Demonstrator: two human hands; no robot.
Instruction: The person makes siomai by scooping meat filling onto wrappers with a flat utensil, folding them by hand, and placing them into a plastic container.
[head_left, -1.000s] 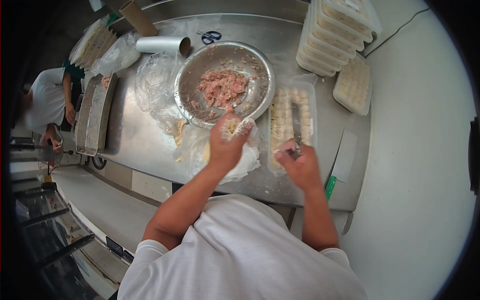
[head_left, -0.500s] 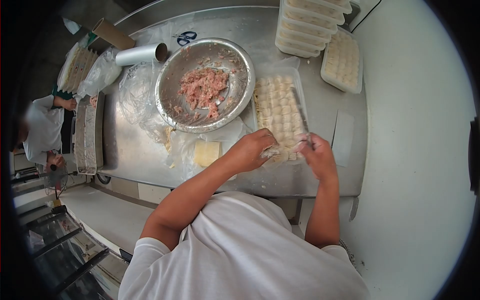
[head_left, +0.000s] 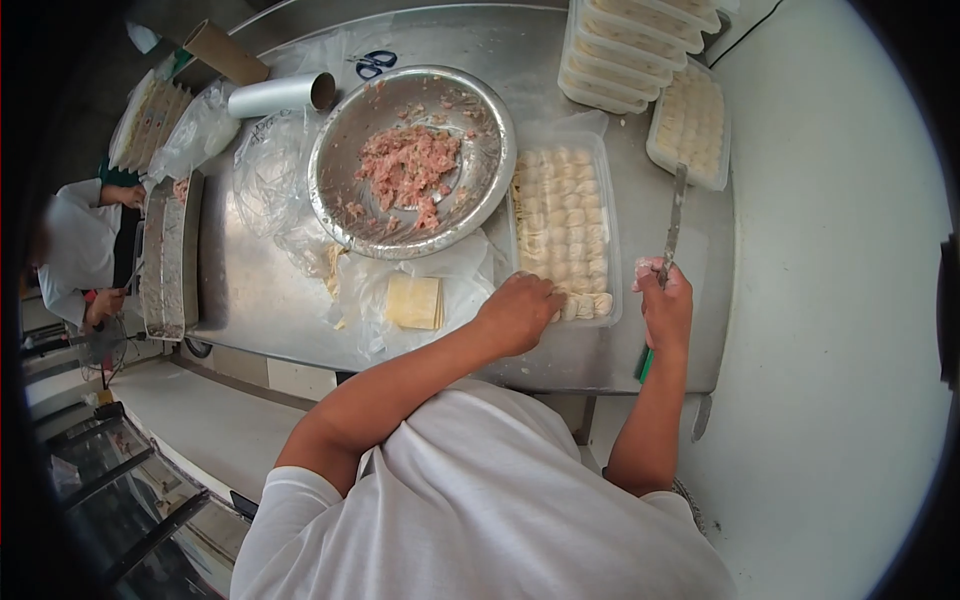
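A clear plastic tray (head_left: 612, 250) of folded dumplings (head_left: 562, 220) lies in front of me, packed in rows. My left hand (head_left: 522, 312) is at its near left corner, fingers curled down on a dumpling at the end of the nearest row; the fingertips are partly hidden. To the right of the tray, my right hand (head_left: 664, 295) is closed round a narrow metal spreading knife (head_left: 675, 222). Its blade points away from me and its green handle shows below the hand. A stack of square yellow wrappers (head_left: 413, 302) rests on plastic left of my left hand.
Behind the wrappers stands a steel bowl (head_left: 318, 190) of pink minced meat (head_left: 408, 165). Filled trays (head_left: 625, 50) are stacked at the back right, with another tray (head_left: 690, 125) beside them. Scissors (head_left: 373, 65), a foil roll (head_left: 280, 96) and plastic bags lie further left. Another person (head_left: 80, 240) works at far left.
My left hand has come down to the tray's near left corner with the dumpling. My right hand has moved right, off the tray, and the knife has swung outward.
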